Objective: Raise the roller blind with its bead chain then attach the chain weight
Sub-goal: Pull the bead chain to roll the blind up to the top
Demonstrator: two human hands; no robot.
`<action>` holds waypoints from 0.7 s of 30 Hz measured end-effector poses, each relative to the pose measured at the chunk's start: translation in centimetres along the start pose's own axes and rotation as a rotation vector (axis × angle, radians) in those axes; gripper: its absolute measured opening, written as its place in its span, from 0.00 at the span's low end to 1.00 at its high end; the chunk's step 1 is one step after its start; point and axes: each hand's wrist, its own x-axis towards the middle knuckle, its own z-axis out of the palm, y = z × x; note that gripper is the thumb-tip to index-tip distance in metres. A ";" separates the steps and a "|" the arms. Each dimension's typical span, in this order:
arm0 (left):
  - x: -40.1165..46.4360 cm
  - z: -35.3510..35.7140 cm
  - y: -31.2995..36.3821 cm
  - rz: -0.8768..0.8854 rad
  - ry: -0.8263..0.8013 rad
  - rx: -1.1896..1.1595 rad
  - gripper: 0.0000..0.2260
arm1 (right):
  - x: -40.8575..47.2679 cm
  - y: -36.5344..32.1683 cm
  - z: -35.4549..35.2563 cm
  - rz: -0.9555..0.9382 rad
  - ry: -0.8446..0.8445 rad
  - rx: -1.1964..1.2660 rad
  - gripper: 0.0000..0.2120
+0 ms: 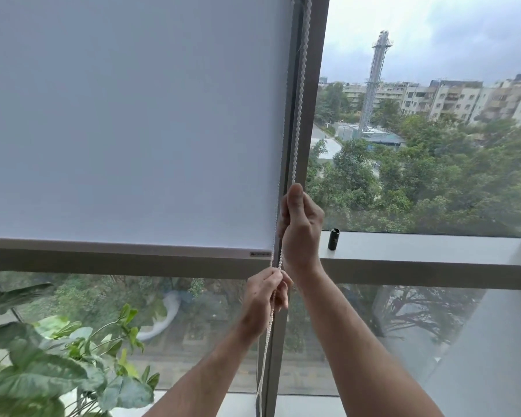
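Observation:
A white roller blind [127, 121] covers the left window, its bottom bar [118, 246] level with the horizontal frame rail. The white bead chain [299, 94] hangs along the blind's right edge against the grey mullion. My right hand [301, 227] is fisted around one strand of the chain, thumb up. Below it, my left hand [263, 299] pinches the other strand, which runs on down toward the sill. A small black cylinder, the chain weight [333, 239], stands upright on the ledge just right of my right wrist.
A grey vertical mullion [312, 115] splits the windows. A grey ledge [418, 246] runs to the right. A leafy potted plant [57, 362] fills the lower left. A white wall [500, 341] closes in at lower right. Trees and buildings lie outside.

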 end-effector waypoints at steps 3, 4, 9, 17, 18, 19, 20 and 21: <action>1.6 -0.6 0.9 -0.035 0.064 -0.008 0.17 | -1.0 1.4 -1.2 0.001 0.011 -0.071 0.22; 2.3 -0.8 1.7 -0.037 0.095 -0.023 0.18 | -1.4 1.9 -1.5 -0.002 0.010 -0.082 0.22; 5.5 -0.2 8.5 0.214 0.094 -0.001 0.15 | -3.9 4.6 -2.2 0.011 -0.018 -0.079 0.21; 7.4 2.9 13.1 0.336 0.108 -0.056 0.12 | -3.4 6.3 -3.3 0.246 -0.176 0.074 0.19; 7.3 2.9 12.9 0.363 0.142 -0.059 0.12 | -2.8 6.1 -3.8 0.295 -0.232 0.080 0.20; 7.3 2.9 12.7 0.389 0.165 -0.067 0.12 | -2.2 5.9 -4.3 0.334 -0.276 0.064 0.22; 7.2 2.8 12.6 0.407 0.178 -0.075 0.12 | -1.5 5.6 -4.6 0.361 -0.291 0.034 0.25; 7.2 2.8 12.5 0.413 0.184 -0.082 0.12 | -0.7 5.1 -4.9 0.373 -0.276 0.002 0.26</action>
